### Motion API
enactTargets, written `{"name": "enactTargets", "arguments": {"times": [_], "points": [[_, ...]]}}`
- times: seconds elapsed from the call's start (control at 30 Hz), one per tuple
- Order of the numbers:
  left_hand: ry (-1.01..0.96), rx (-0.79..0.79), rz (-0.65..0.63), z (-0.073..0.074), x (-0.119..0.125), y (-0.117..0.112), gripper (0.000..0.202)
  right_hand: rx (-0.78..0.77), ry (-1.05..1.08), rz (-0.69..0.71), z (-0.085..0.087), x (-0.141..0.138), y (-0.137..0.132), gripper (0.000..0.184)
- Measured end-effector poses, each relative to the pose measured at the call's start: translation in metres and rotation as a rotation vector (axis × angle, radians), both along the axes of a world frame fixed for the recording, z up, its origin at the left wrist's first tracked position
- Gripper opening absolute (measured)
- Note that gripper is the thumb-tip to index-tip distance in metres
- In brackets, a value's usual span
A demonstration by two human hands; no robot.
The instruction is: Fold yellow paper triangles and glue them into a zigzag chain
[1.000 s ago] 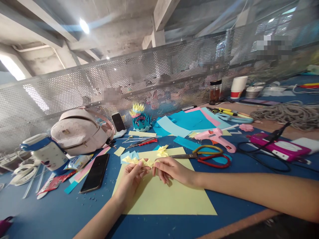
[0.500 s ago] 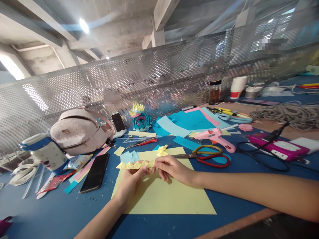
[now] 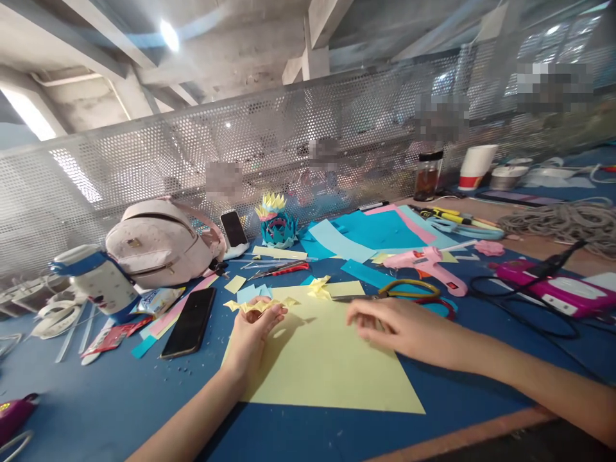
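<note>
My left hand (image 3: 251, 333) is closed on a zigzag strip of folded yellow paper (image 3: 287, 303), pinched between thumb and fingers above the left part of a large yellow sheet (image 3: 327, 372). Over the sheet's right side hovers my right hand (image 3: 402, 328), its fingers loosely bent and nothing visible in them. Just behind that hand lie scissors (image 3: 409, 289) with yellow and red handles, partly covered by it. A small cluster of folded yellow paper pieces (image 3: 319, 288) rests at the sheet's far edge, close to the scissor blades.
A pink glue gun (image 3: 428, 264) and a magenta power strip (image 3: 543, 287) with black cable lie right. At the back stands a blue-and-yellow paper model (image 3: 278, 224) near blue sheets (image 3: 370, 234). A phone (image 3: 189, 322), a bottle (image 3: 101, 282) and a backpack (image 3: 156, 247) occupy the left.
My right hand has let go of the yellow strip and moved right, toward the scissors. My left hand keeps the strip and has shifted slightly. The view has turned a little.
</note>
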State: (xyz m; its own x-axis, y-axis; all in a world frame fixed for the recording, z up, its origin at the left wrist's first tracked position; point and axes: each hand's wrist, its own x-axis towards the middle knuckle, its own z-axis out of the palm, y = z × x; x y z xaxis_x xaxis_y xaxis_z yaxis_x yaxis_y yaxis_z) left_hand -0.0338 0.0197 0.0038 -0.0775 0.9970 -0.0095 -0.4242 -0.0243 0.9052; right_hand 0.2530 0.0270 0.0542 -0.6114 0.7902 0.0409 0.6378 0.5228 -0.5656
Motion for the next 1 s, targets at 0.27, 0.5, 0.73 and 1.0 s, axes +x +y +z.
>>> {"name": "enactTargets", "arguments": {"times": [0.27,0.5,0.73,1.0], "points": [[0.01,-0.005,0.043,0.001,0.001,0.002,0.029,0.415,-0.071,-0.546,-0.048,0.124,0.002,0.041],[0.025,-0.008,0.056,0.0,0.001,0.003,0.031,0.442,0.067,-0.771,-0.075,0.159,0.019,0.057],[0.017,-0.012,0.039,-0.002,0.0,0.004,0.027,0.249,-0.09,-0.73,-0.055,0.158,0.047,0.062],[-0.025,-0.01,0.043,-0.003,-0.001,0.003,0.028,0.09,-0.021,-0.634,-0.035,0.137,0.072,0.046]]}}
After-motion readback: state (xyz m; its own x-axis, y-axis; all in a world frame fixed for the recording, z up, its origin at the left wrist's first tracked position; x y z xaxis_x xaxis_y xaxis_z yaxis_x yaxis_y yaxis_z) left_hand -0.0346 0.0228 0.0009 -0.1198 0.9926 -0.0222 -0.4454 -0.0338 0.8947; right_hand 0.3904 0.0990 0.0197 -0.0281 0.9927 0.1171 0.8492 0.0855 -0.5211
